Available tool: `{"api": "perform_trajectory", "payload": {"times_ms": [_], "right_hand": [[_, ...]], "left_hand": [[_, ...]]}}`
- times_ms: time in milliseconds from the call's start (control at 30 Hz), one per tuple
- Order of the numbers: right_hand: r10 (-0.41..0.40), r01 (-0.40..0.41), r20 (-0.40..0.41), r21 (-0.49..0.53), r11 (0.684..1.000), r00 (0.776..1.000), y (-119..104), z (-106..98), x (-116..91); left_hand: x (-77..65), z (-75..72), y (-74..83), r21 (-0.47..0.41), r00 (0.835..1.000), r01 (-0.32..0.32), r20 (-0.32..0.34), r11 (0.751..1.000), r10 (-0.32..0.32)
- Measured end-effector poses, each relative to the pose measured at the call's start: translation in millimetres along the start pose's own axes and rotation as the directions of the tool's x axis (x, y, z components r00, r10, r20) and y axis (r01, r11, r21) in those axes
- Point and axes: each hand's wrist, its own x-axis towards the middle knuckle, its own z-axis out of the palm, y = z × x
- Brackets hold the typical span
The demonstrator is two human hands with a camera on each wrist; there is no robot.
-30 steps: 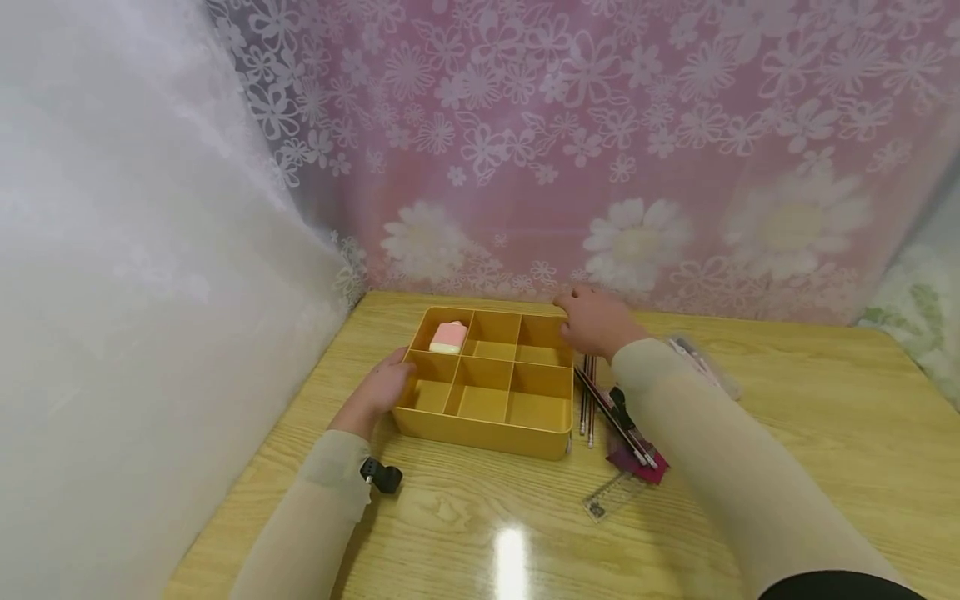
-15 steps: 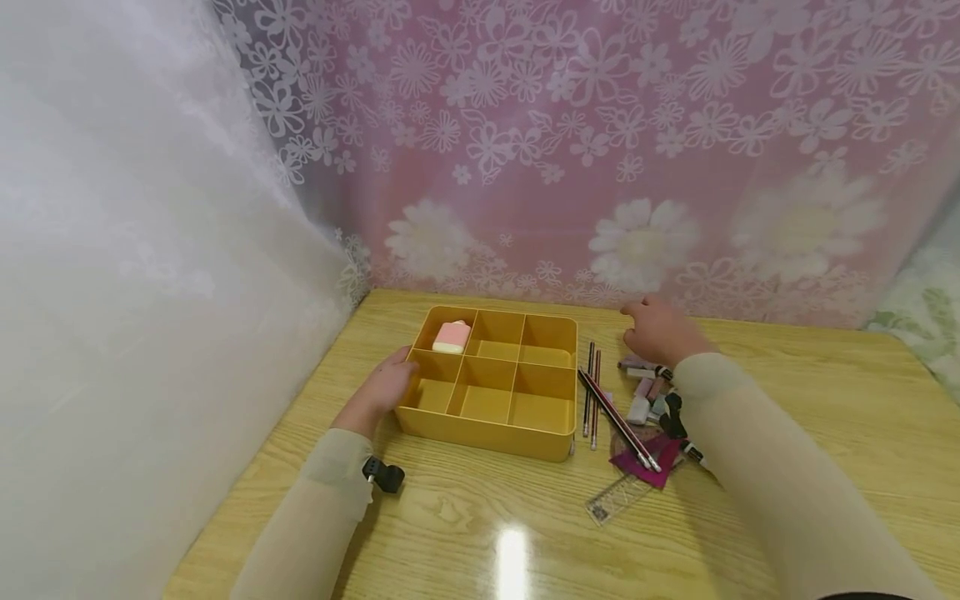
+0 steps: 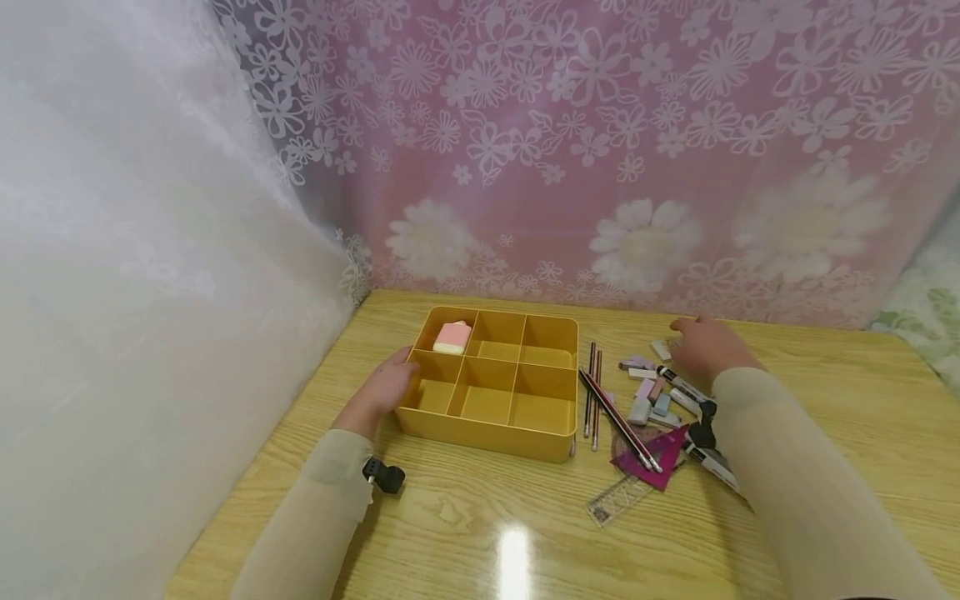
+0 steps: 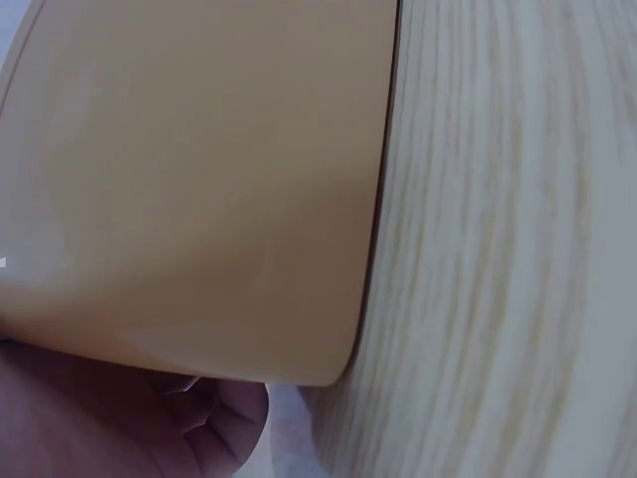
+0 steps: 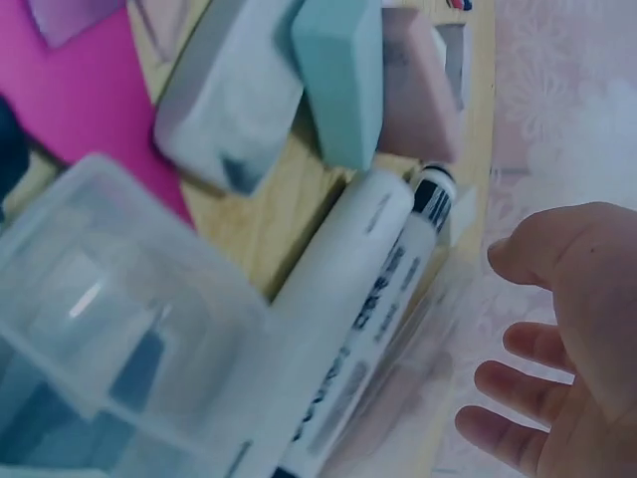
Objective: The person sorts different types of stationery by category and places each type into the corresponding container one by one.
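Observation:
My left hand [image 3: 386,383] grips the left side of a yellow six-compartment organizer box [image 3: 483,437], its thumb over the rim. In the left wrist view, bent fingers [image 4: 234,423] lie by the box wall [image 4: 199,179]. A pink and cream block [image 3: 452,337] sits in the back left compartment. My right hand [image 3: 712,354] hovers at the far side of a stationery pile, beside a small white block [image 3: 661,350]. The right wrist view shows its thumb and fingers spread apart with nothing held, near white markers [image 5: 348,319] and a teal eraser [image 5: 341,85].
Several pencils [image 3: 607,408] lie right of the box. Beyond them are grey and pink erasers [image 3: 640,412], a magenta set square [image 3: 670,454], a clear ruler [image 3: 617,502] and a marker [image 3: 716,468]. A clear plastic case [image 5: 109,269] shows close up. A floral curtain [image 3: 525,208] hangs behind the table.
My right hand has moved right, from the box's back right corner to the far side of the pile, uncovering erasers and markers. The left hand has stayed on the box.

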Motion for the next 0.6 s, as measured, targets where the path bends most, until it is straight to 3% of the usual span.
{"api": "perform_trajectory", "payload": {"times_ms": [333, 600], "right_hand": [[0.041, -0.041, 0.055, -0.006, 0.999, 0.998, 19.5, 11.9, 1.6], [0.052, -0.052, 0.030, -0.006, 0.999, 0.998, 22.2, 17.1, 5.4]], "left_hand": [[-2.5, 1.1, 2.7, -0.018, 1.000, 0.010, 0.003, 1.000, -0.010], [-3.1, 1.0, 3.4, -0.002, 1.000, 0.016, 0.004, 1.000, -0.016]]}}
